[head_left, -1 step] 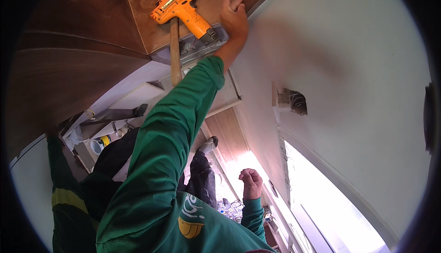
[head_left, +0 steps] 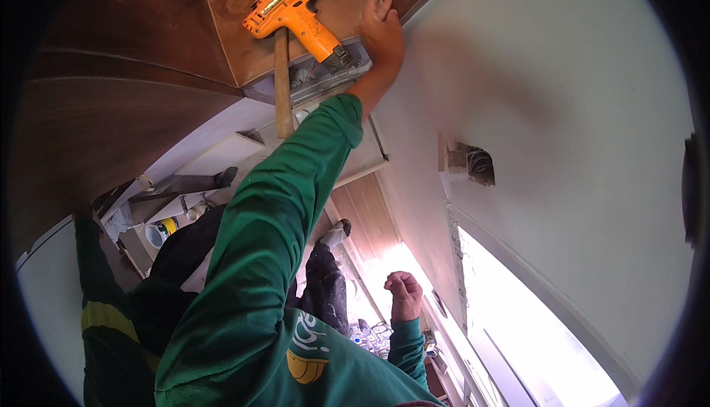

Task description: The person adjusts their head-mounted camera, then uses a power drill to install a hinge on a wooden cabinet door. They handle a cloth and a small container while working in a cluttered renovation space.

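Note:
My left hand (head_left: 381,34) is raised at the top, beside the edge of a brown wooden panel (head_left: 229,11) and the white wall. Its fingers are apart and hold nothing that I can see. An orange cordless drill (head_left: 288,15) lies on the panel, to the left of that hand. From under the drill sticks out a wooden tool handle (head_left: 282,85); whatever it joins is hidden. Lower down, at the right, is my right hand (head_left: 404,296) with its fingers curled together. I cannot make out whether anything sits inside them.
An opening with coiled conduit (head_left: 481,164) breaks the white wall (head_left: 577,96). A bright opening (head_left: 518,311) lies below it. Dark brown wood (head_left: 111,119) fills the upper left. At lower left is another green sleeve (head_left: 92,259), near a white-and-yellow bucket (head_left: 157,233).
My left hand has shifted slightly to the right and its fingers have spread a little. My right hand, the drill and the wooden handle stay where they were.

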A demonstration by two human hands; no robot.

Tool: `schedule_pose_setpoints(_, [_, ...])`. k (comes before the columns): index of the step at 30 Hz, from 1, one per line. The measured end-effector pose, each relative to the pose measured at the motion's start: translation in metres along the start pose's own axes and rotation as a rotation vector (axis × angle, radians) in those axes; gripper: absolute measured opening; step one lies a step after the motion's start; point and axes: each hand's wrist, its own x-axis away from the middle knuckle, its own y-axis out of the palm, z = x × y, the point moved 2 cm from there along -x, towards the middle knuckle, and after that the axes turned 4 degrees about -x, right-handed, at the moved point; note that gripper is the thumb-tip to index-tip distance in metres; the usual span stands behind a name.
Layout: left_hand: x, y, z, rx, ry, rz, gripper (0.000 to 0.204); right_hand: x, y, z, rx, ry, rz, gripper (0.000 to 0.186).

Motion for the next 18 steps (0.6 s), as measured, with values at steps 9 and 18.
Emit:
schedule_pose_setpoints(9, [0.000,0.002,0.013,0.085,-0.130,-0.031,0.045,-0.006,-0.002,0.002,-0.034,-0.008,0.009,0.011])
schedule_pose_setpoints(18, [0.014,-0.001,0.014,0.047,-0.023,-0.086,0.051,-0.008,0.005,0.000,-0.011,-0.010,-0.011,0.012])
